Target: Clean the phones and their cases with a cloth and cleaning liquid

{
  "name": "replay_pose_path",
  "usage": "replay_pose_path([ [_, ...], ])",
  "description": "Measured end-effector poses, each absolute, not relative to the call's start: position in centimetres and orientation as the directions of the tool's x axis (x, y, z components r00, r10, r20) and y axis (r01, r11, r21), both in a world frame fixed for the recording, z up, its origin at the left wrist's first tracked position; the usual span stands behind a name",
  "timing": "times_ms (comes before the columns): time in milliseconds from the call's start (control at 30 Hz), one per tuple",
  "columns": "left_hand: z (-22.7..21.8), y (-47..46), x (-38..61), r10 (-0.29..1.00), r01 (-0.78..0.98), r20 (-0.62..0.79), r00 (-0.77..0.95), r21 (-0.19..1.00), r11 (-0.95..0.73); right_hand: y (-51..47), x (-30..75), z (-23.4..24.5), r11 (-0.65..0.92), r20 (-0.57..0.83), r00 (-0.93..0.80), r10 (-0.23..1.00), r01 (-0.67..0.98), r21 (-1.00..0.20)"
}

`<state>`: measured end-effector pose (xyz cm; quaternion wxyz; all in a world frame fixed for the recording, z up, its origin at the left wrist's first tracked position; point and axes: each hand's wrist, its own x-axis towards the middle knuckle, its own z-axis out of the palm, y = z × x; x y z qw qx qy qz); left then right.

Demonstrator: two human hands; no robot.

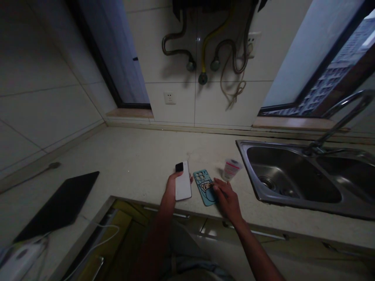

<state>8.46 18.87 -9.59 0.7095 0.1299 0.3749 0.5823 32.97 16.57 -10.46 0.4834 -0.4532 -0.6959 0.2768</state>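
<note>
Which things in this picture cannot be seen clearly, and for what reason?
All in the head view:
White phone: front turned away; the left hand covers part of its edge.
Blue case: the right hand hides part of its right side.
Cup: print too small and blurred.
White object, lower left: blurred, cut off by the picture edge.

A curved faucet (336, 127) rises from the sink (248, 166).

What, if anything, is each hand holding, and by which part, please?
The left hand holds the white phone by its long sides. The right hand touches the blue case along its right side; gripping is unclear.
</note>
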Motion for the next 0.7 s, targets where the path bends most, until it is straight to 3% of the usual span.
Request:
replay_pose_path([
  [133, -9.5, 19.2, 10.0, 0.918, -0.851, -0.344, 0.199, 0.405, 0.336, 17.0, 32.3, -7.9, 0.470, 0.479, -0.062, 0.875, 0.338, -0.815],
  [333, -8.7, 19.0, 11.6, 0.852, -0.777, -0.348, 0.392, 0.370, 0.509, 19.8, 30.4, -5.5, 0.500, 0.509, -0.061, 0.858, 0.319, -0.805],
  [533, -9.0, 19.1, 12.5, 0.865, -0.801, -0.280, 0.416, 0.338, 0.494, 22.6, 26.8, -5.3, 0.579, 0.638, 0.030, 0.770, 0.390, -0.717],
  [633, -9.2, 19.7, 12.9, 0.895, -0.845, -0.253, 0.368, 0.311, 0.435, 22.6, 24.6, -6.1, 0.678, 0.673, -0.205, 0.711, 0.455, -0.577],
  [700, -9.5, 20.1, 13.1, 0.922, -0.884, -0.239, 0.306, 0.287, 0.368, 22.2, 23.5, -6.9, 0.747, 0.606, -0.445, 0.660, 0.471, -0.469],
])
